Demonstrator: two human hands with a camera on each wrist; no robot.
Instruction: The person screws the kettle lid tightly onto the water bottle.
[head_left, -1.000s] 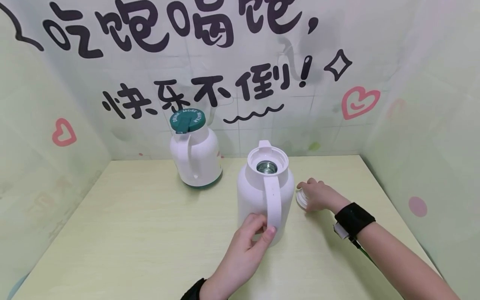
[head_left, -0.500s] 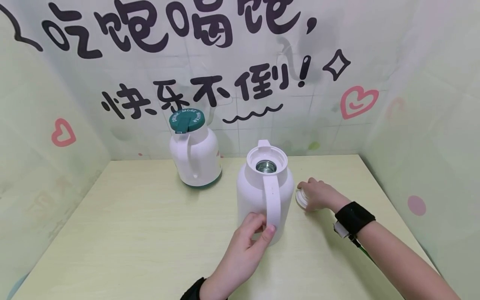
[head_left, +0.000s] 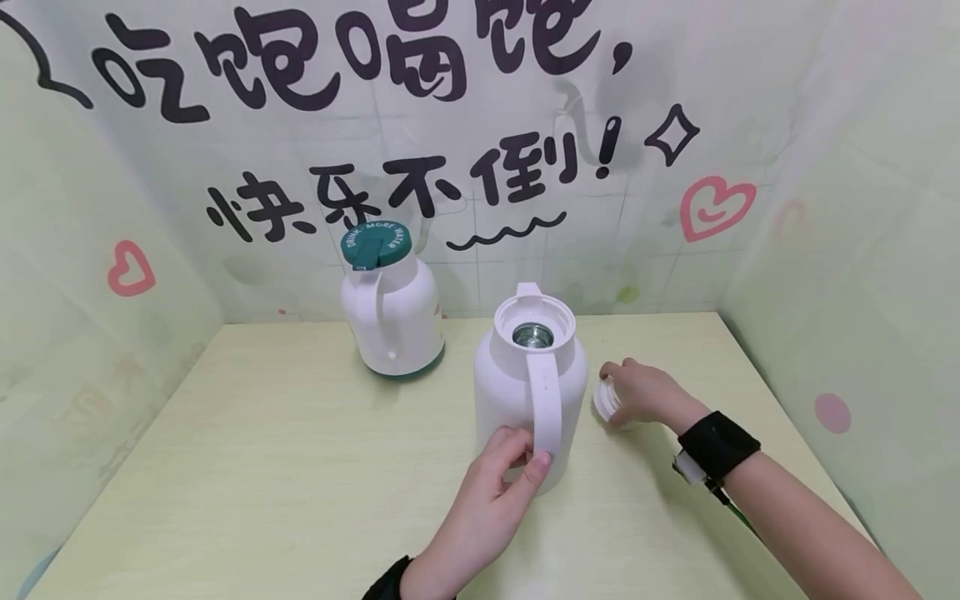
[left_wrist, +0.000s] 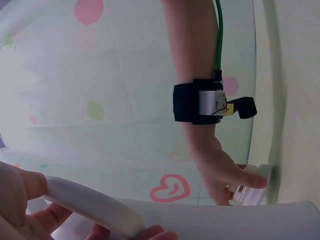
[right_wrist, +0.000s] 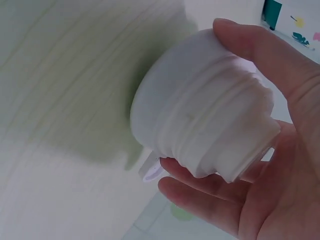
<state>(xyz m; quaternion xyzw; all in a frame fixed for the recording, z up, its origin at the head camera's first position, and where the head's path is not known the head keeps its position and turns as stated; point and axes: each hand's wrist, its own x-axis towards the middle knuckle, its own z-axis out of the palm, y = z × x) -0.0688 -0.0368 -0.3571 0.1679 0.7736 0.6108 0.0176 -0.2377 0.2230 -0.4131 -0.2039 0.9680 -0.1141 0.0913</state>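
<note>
A white vacuum jug (head_left: 498, 392) stands upright on the table, its mouth uncovered and a silvery lining showing inside. My left hand (head_left: 478, 508) grips the lower part of the jug's handle (head_left: 546, 392), fingers through the loop and thumb on the near side. To the right of the jug, my right hand (head_left: 651, 395) holds a white threaded lid (head_left: 606, 402) between thumb and fingers. In the right wrist view the lid (right_wrist: 195, 115) is tilted on its side, with its broad top close to the tabletop and its narrow stepped end toward the palm.
A second white jug (head_left: 393, 317) with a green lid (head_left: 375, 243) and green base stands at the back left. Behind the table (head_left: 285, 467) hangs a printed curtain (head_left: 300, 225), with more curtain along both sides. A green cable (left_wrist: 219, 35) runs along the right forearm.
My right hand has shifted slightly toward the right and nearer to me, and the lid has tipped up a little with it. The left hand and the jug have stayed put.
</note>
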